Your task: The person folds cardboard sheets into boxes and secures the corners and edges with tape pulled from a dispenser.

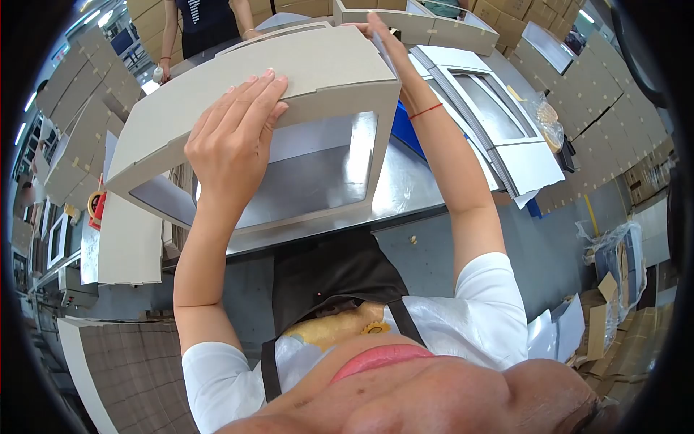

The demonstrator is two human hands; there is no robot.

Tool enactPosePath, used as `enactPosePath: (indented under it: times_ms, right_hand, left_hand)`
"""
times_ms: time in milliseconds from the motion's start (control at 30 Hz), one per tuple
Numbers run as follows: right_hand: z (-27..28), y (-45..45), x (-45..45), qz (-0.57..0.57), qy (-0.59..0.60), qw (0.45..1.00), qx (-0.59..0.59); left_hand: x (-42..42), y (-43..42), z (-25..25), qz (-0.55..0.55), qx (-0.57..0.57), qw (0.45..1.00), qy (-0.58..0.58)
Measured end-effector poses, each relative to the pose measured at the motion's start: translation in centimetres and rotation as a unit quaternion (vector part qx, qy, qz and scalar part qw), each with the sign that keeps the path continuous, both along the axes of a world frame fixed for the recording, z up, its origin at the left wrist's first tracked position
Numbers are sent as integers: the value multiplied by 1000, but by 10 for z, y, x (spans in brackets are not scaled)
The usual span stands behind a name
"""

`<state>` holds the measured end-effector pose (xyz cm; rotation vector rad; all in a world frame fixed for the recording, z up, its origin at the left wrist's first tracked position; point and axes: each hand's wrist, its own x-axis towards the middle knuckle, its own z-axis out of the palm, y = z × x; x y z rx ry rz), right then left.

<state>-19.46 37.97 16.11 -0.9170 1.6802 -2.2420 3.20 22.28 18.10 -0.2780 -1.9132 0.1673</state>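
Note:
A grey-white cardboard box [332, 61] with a clear window [303, 166] in its front stands on the metal table [412, 181]. My left hand [238, 130] lies with fingers stretched across the box's top, over the front edge. At the far right end of the box, my right hand [383, 40] is held upright with its fingers extended, its palm facing the side wall. Whether that palm touches the cardboard is hard to tell. Part of a blue object [408, 130] shows between the box and my right forearm.
Flat window-cut cardboard pieces [499, 108] are stacked on the right. Another person [206, 25] stands across the table. Large stacks of cardboard [585, 108] rise at the right. A stack of sheets [130, 369] stands low at the left, and an open carton [603, 318] is low at the right.

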Motion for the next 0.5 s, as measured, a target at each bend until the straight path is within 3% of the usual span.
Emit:
enactPosePath:
  times_ms: [100,167,300,367,500]
  right_hand:
    - [10,-8,31,-39,-13,999,-2]
    - [7,-9,20,20,-21,1000,-10]
    - [0,-7,13,24,-39,999,-14]
    - [-3,-8,15,105,-41,991,-69]
    - [-8,-4,11,160,-34,982,-99]
  left_hand:
    - [2,0,0,3,8,1000,-19]
    - [2,0,0,5,8,1000,-21]
    - [4,2,0,5,9,1000,-22]
    - [3,1,0,3,10,1000,-25]
    - [3,1,1,3,10,1000,-26]
